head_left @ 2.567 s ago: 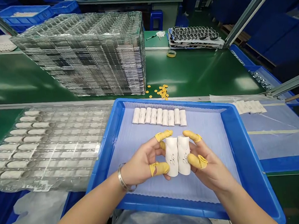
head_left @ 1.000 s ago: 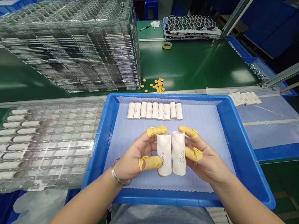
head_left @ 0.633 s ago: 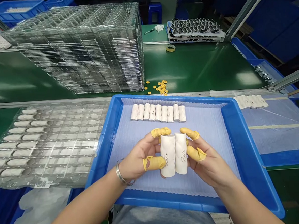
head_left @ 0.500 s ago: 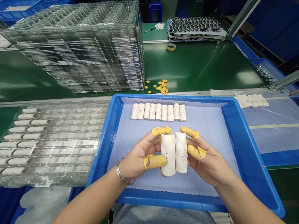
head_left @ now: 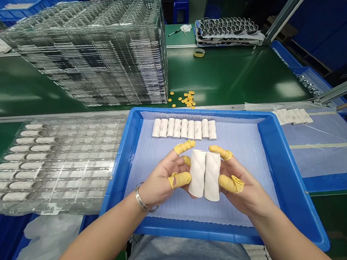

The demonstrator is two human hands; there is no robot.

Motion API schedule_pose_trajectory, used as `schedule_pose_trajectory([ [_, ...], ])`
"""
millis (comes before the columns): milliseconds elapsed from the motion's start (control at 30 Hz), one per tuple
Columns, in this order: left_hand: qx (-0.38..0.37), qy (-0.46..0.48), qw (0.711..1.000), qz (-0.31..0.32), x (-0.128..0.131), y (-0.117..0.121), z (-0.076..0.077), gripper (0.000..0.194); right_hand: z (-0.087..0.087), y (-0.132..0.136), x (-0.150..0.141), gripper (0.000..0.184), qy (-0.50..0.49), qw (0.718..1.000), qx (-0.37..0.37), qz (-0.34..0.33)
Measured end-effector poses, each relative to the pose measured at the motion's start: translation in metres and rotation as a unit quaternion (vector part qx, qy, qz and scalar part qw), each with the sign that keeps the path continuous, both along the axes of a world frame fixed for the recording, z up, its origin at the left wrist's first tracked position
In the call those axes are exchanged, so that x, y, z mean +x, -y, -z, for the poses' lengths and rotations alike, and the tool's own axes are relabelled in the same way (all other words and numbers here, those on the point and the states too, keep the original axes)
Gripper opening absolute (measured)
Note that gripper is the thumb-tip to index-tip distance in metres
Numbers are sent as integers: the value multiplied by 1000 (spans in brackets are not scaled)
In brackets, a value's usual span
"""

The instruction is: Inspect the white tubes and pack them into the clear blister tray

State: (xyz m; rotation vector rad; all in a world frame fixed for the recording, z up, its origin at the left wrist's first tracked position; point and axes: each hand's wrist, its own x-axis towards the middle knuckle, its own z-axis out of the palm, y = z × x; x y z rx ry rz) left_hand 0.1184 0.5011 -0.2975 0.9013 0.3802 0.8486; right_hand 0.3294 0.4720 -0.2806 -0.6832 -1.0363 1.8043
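Two white, wavy-sided cylinders stand side by side between my hands, above the blue tray [head_left: 300,200]. My left hand [head_left: 166,178] grips the left cylinder [head_left: 197,174], its thumb against the side. The right cylinder [head_left: 212,176] is held by my right hand [head_left: 241,180], thumb and forefinger at its outer edge. Yellow finger cots cover the thumbs and several fingertips. No markings show on the faces turned to me. Behind them, a row of similar white cylinders [head_left: 184,129] lies on the tray's pale liner.
Left of the tray, a clear plastic blister tray [head_left: 83,164] holds more white cylinders. A tall stack of clear trays [head_left: 106,63] stands behind it. Loose yellow finger cots [head_left: 188,100] and a tape roll [head_left: 199,53] lie on the green bench. More white pieces [head_left: 293,116] sit at right.
Both cylinders have turned in my fingers: the handwritten marks that faced me are out of sight, and plain sides show. They have shifted slightly up and right.
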Motion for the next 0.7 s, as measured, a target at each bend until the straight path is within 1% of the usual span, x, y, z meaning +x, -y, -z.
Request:
schedule_pose_trajectory([
  [100, -7, -4, 1000, -8, -1, 0, -2, 53, 0, 0, 2, 43, 6, 1000, 8, -2],
  [167, -7, -1, 1000, -7, -1, 0, -2, 50, 0, 0, 2, 43, 11, 1000, 12, 1],
  [267, 15, -8, 1000, -22, -1, 0, -1, 53, 3, 0, 2, 43, 12, 1000, 19, -1],
  [367, 47, -25, 998, -39, 0, -1, 2, 61, 6, 0, 1, 44, 35, 998, 44, 14],
  [500, 63, -22, 998, -18, 0, 0, 4, 64, 9, -1, -1, 48, 56, 995, 80, 33],
  [700, 46, -20, 999, -14, -2, -1, 3, 59, 7, -2, 3, 42, 18, 999, 41, 11],
])
